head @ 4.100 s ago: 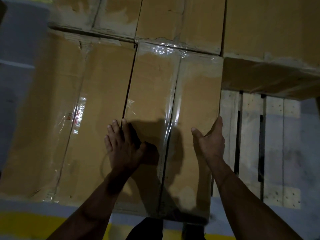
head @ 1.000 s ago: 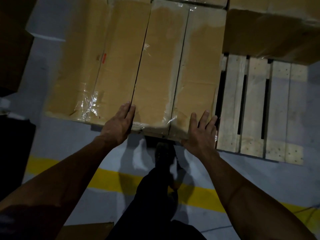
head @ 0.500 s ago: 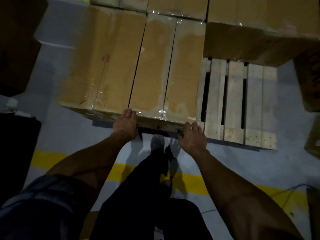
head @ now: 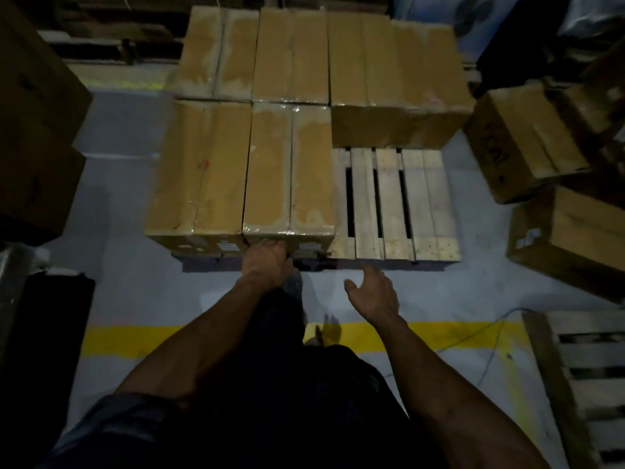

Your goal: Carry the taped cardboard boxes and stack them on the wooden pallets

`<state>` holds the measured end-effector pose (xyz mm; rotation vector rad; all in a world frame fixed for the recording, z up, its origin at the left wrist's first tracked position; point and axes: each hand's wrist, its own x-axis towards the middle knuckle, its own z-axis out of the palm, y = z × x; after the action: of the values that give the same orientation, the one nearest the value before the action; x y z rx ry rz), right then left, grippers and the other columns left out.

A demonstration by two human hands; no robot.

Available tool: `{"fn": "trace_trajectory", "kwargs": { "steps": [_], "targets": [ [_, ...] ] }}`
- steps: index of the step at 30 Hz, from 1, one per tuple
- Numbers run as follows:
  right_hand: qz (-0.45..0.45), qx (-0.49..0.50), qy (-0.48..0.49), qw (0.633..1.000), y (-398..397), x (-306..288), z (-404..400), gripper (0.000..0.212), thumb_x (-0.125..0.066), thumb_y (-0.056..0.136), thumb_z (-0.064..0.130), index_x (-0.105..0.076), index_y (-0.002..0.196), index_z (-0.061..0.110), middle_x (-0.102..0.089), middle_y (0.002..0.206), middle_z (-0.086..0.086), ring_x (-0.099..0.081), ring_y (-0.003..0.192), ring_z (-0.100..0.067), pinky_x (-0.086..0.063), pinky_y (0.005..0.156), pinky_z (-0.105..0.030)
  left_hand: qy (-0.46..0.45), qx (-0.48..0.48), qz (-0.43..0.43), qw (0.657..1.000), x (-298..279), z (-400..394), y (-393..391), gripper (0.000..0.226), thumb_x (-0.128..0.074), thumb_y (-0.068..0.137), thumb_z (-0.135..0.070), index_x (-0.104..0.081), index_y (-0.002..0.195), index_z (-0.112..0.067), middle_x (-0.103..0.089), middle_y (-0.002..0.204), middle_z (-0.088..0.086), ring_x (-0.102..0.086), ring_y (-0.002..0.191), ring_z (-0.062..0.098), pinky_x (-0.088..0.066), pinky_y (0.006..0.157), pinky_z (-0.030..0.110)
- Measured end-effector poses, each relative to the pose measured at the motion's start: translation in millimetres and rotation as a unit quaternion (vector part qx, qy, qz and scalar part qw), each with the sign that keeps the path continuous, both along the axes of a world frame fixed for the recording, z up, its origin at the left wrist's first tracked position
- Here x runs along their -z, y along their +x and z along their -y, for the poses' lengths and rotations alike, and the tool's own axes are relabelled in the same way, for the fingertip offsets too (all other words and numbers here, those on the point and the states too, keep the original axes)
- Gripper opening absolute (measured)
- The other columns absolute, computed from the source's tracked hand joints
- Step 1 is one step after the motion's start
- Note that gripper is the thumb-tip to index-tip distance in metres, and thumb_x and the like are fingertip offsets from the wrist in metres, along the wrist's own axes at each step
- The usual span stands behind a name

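- The left hand point(head: 267, 264) reaches forward and down, back of the hand up, its fingers bent over at the far end; whether they press or grip anything cannot be told.
- The left forearm runs bare from the lower left, with a dark short sleeve point(head: 111, 424) at the upper arm.
- The right hand point(head: 373, 292) hangs in the air, holding nothing, fingers loosely spread and the thumb out to the left.
- The right forearm stretches bare from the lower right corner.
- Dark-clad legs point(head: 280, 384) show between the arms.
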<state>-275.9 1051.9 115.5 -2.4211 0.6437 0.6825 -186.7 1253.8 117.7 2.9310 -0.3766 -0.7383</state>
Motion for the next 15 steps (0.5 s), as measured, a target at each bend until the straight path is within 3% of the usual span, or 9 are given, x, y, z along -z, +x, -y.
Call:
{"fn": "trace_trajectory", "kwargs": {
  "steps": [4, 10, 15],
  "targets": [
    [0.028, 0.052, -0.004, 0.998, -15, -38, 11, 0.068, -0.053, 0.099, 0.046, -0.030, 0.154, 0.013, -0.036, 0.157, -0.010, -0.033, 0.142, -0.033, -0.034, 0.111, -0.044, -0.035, 0.053, 0.026, 0.998, -34, 9, 1, 0.035, -0.046, 0.095, -0.034, -0.060, 0.113, -0.009, -0.063, 0.114, 0.015, -0.058, 0.104, 0.032, -0.047, 0.085, 0.037],
    [0.061, 0.146, -0.002, 0.987, -25, -67, 27, 0.069, -0.056, 0.098, 0.044, -0.031, 0.154, 0.012, -0.037, 0.156, -0.012, -0.035, 0.142, -0.032, -0.034, 0.112, -0.042, -0.051, 0.154, 0.014, 0.987, -70, 47, 25, 0.046, -0.048, 0.097, -0.033, -0.051, 0.135, -0.006, -0.055, 0.135, 0.017, -0.051, 0.123, 0.031, -0.044, 0.100, 0.037],
    [0.068, 0.230, -0.010, 0.971, -30, -74, 40, 0.068, -0.055, 0.097, 0.044, -0.032, 0.154, 0.015, -0.041, 0.153, -0.012, -0.037, 0.140, -0.032, -0.035, 0.111, -0.041, -0.080, 0.240, 0.031, 0.967, -77, 80, 38, 0.041, -0.049, 0.096, -0.033, -0.057, 0.125, -0.006, -0.060, 0.124, 0.018, -0.053, 0.115, 0.033, -0.043, 0.091, 0.036]
  ]
}}
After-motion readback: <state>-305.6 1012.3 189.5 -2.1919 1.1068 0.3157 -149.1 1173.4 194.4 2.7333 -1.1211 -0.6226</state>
